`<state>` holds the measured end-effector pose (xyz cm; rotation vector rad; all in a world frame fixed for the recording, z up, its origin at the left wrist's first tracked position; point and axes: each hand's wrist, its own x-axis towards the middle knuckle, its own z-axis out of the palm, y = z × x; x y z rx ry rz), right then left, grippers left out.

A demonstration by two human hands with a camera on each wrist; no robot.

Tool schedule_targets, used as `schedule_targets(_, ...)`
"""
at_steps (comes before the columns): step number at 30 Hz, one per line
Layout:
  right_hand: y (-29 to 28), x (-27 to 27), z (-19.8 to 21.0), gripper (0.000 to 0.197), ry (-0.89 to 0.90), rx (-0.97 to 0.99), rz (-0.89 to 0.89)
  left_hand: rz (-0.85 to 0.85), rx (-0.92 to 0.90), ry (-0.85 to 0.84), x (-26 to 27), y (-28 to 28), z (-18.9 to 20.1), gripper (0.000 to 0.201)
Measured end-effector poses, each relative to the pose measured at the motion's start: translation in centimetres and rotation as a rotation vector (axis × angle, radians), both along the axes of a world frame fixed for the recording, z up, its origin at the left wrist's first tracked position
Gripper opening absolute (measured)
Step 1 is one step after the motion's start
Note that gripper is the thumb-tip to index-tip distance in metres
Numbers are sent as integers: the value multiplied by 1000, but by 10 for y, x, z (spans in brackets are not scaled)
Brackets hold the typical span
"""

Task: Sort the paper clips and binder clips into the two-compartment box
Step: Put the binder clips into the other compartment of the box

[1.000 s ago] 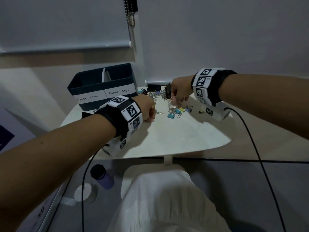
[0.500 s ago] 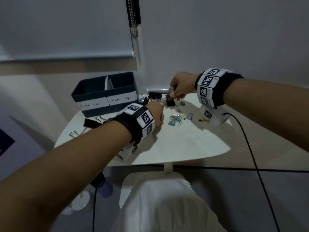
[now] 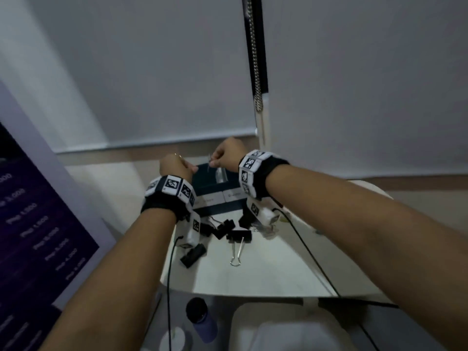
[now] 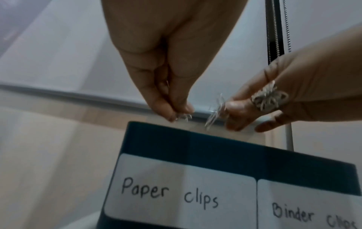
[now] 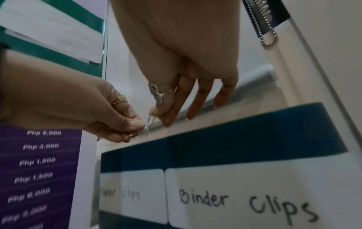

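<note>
Above the dark box [image 4: 195, 144], her left hand [image 4: 166, 62] and right hand [image 4: 284, 99] each pinch silver paper clips [image 4: 214, 114].

Box [image 3: 215, 201] interior hidden behind hands [image 3: 229, 154]; labels blurred.

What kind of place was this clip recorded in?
Probably an office or shop back room: a small white table against a window with a roller blind, a purple poster listing "Php" amounts, and a box labelled for clips.
</note>
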<state>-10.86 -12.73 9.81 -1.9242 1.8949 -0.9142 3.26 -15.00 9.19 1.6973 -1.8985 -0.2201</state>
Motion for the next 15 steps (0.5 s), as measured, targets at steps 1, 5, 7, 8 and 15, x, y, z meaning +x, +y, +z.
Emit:
schedule_targets(1,-3,5,-3,25,27,16,2,3,15,-23,2,-3,-2,17)
schedule_targets(5,2,11,-15,29,329,119,77,-70,57,-41,3,-3,-17,18)
schedule_targets(7,12,4,-16,31,425,90,107,-122,23,-25,1,4,-19,24)
schedule_targets(8,19,-2,-15,32,459,61,110,-157,-1,-2,-1,10,-20,26)
schedule_targets(15,86,-65,-24,17,454,193,86,-443,-75,3,-15,100,-62,20)
